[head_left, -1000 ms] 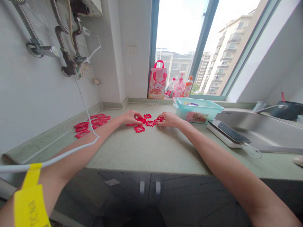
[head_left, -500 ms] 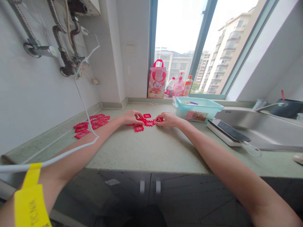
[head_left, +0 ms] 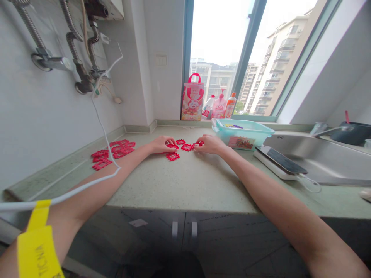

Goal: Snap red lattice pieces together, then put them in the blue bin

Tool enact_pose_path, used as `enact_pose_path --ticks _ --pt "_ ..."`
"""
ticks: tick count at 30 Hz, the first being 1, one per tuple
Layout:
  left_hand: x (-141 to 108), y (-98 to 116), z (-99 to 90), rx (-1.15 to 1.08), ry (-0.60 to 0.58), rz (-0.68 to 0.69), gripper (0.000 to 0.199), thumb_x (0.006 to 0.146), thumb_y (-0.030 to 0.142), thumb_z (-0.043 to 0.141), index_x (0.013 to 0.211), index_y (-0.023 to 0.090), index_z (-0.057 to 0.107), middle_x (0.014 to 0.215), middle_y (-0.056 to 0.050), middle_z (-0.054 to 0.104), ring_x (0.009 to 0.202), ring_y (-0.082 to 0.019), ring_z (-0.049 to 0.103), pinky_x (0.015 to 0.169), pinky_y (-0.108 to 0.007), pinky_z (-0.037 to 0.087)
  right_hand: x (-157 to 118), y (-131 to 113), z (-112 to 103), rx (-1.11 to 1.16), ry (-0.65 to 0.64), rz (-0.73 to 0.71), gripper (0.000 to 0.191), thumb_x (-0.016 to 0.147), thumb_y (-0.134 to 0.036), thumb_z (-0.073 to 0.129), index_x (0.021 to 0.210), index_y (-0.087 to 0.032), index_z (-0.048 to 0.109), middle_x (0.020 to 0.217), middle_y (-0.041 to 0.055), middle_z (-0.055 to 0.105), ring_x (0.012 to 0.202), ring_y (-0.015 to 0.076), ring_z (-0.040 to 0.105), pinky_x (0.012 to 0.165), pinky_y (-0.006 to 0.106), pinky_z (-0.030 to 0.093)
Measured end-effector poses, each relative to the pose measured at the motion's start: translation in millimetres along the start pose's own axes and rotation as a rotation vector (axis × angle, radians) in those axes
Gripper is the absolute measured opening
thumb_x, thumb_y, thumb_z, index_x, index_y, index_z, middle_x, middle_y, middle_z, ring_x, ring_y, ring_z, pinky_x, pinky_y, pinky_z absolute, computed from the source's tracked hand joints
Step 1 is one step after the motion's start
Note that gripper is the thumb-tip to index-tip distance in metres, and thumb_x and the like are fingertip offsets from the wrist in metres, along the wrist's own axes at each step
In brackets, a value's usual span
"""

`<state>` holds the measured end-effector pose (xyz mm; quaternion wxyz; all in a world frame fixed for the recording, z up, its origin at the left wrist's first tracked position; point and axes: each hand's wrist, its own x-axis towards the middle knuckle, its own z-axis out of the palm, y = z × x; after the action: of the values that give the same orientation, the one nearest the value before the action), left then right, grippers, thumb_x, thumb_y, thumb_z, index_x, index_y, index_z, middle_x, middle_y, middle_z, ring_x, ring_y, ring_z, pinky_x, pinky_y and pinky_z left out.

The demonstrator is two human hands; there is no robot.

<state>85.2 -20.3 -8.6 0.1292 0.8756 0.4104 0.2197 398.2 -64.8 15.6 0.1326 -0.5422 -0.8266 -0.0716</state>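
Several flat red toothed square frames, like interlocking toy tiles, lie on the pale counter. My left hand is closed on a red tile, its fingers curled over the edge. Just in front of that hand rests a loose red tile, and another red tile lies behind, between the hands. My right hand pinches a red tile that touches the middle tile; whether these two are locked together I cannot tell. To the left is a pile of red tiles.
A turquoise plastic tub stands right of my right hand. Beyond it are a phone on a white block and a steel sink. A white cable hangs across my left forearm. Bottles and a pink bag line the windowsill.
My right hand has shifted slightly right and back with its tile, and the middle tile has moved with it, away from the left hand's tile. The left hand stays about where it was.
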Motion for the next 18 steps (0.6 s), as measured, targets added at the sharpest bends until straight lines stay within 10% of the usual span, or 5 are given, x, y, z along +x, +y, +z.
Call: enact_pose_path --ticks 18 --pt "-0.3 -0.5 -1.7 -0.088 -0.012 0.013 0.065 0.074 0.066 0.077 0.124 0.024 0.073 0.117 -0.006 0.076 0.093 -0.021 0.065 0.081 -0.029 0.050 4.3 -21.5 0.3 0.484 0.350 -0.026 0.040 0.099 -0.055 0.056 0.112 -0.022 0.076 0.109 0.0067 0.078 0.094 0.0202 0.070 0.085 0.032 0.052"
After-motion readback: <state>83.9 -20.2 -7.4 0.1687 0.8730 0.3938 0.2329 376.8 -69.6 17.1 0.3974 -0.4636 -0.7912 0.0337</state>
